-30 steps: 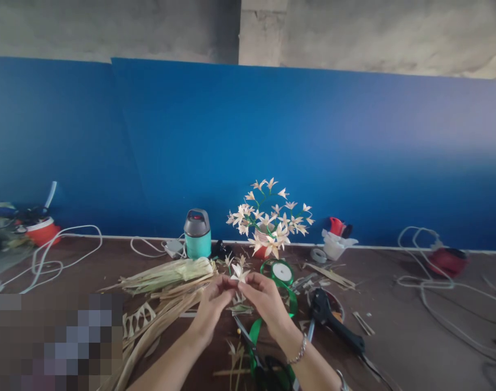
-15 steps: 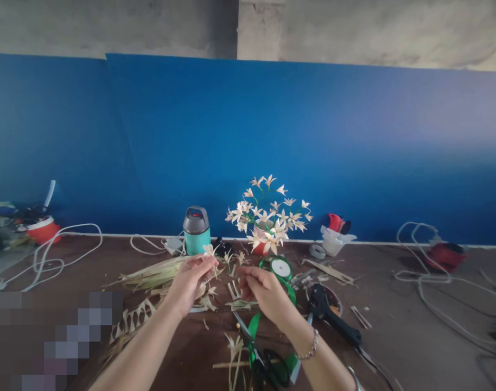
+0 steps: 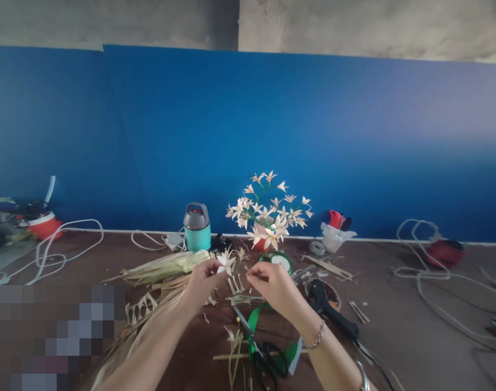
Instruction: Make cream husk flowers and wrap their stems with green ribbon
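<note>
My left hand (image 3: 205, 277) pinches a small cream flower (image 3: 226, 263) that looks made of dried husk, its pointed petals spread to the right of the fingertips. A short way to the right, my right hand (image 3: 268, 277) has thumb and fingers pressed together; anything between them is too small to make out. Just behind it lies a roll of green ribbon (image 3: 286, 258). Scissors with black handles (image 3: 268, 361) rest on the table below my hands, beside a loose strip of green ribbon (image 3: 254, 320). Behind stands a red-and-white pot (image 3: 261, 243) of similar cream flowers (image 3: 278, 225).
Pale dried husks (image 3: 162, 269) lie left of my hands. A black glue gun (image 3: 333, 312) is at the right, with a tape roll (image 3: 317, 248) and white cup (image 3: 333, 239) behind. A teal canister (image 3: 198, 236) stands near the blue panel (image 3: 183, 136). White cables (image 3: 431, 274) loop across the table.
My hands parted from around the flower. The left first carried it leftward, then brought it back toward the middle. My right hand moved right and stays pinched.
</note>
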Tool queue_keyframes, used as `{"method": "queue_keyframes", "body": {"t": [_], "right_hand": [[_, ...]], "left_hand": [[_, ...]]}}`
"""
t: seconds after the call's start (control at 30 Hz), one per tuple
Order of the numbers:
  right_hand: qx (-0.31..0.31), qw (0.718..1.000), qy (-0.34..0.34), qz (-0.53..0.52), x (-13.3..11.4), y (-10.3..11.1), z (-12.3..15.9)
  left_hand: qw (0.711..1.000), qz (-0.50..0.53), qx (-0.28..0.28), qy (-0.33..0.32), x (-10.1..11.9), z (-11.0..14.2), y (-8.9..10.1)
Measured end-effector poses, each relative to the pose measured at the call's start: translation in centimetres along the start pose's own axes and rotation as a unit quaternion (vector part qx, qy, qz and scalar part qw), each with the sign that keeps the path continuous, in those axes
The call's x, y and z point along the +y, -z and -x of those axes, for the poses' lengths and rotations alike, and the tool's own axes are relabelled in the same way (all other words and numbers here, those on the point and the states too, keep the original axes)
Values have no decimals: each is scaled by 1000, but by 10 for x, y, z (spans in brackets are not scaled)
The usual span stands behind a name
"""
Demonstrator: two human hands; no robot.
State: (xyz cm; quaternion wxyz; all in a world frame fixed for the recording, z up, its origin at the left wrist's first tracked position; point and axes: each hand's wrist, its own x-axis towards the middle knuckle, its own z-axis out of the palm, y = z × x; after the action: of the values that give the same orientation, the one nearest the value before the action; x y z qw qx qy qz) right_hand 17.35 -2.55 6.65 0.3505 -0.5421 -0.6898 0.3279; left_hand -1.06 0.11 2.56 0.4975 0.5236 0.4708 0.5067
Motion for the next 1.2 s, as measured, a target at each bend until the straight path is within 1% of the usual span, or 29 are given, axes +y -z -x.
{"method": "queue_keyframes", "body": {"t": [0.1, 0.2, 0.27, 0.4, 0.57, 0.63, 0.73, 0.83, 0.9, 0.97, 1.03, 1.1, 1.2], "right_hand": [[3, 1000, 3, 20, -2, 2, 0], [5, 1000, -1, 30, -6, 4, 1], [-3, 1000, -3, 27, -9, 6, 3], [-16, 1000, -2, 26, -17, 9, 7], [29, 997, 45, 62, -21, 10, 11], [43, 994, 63, 82, -22, 9, 13], [42, 991, 74, 99, -23, 8, 15], [45, 991, 83, 90, -22, 8, 13], [46, 994, 72, 61, -19, 8, 9], [24, 999, 43, 14, -16, 6, 6], [-15, 999, 9, -36, -13, 3, 5], [-46, 996, -14, -73, -12, -1, 5], [-73, 992, -31, -101, -12, -8, 6]], "left_hand": [[997, -34, 26, -67, -8, 0, -2], [988, -72, 46, -132, -8, 3, -4], [987, -73, 41, -139, -5, 6, -6], [991, -50, 34, -121, 3, 11, -10], [981, -97, 44, -162, -2, 10, -10], [983, -105, 49, -142, -6, 9, -10], [993, -79, 40, -74, -9, 10, -11], [1000, 16, 10, -6, -9, 11, -13], [994, 103, -14, 22, -7, 11, -14], [982, 181, -26, 39, -5, 10, -14], [971, 232, -26, 51, -4, 10, -15], [963, 262, -28, 62, -3, 10, -16], [955, 284, -31, 78, -4, 11, -16]]}}
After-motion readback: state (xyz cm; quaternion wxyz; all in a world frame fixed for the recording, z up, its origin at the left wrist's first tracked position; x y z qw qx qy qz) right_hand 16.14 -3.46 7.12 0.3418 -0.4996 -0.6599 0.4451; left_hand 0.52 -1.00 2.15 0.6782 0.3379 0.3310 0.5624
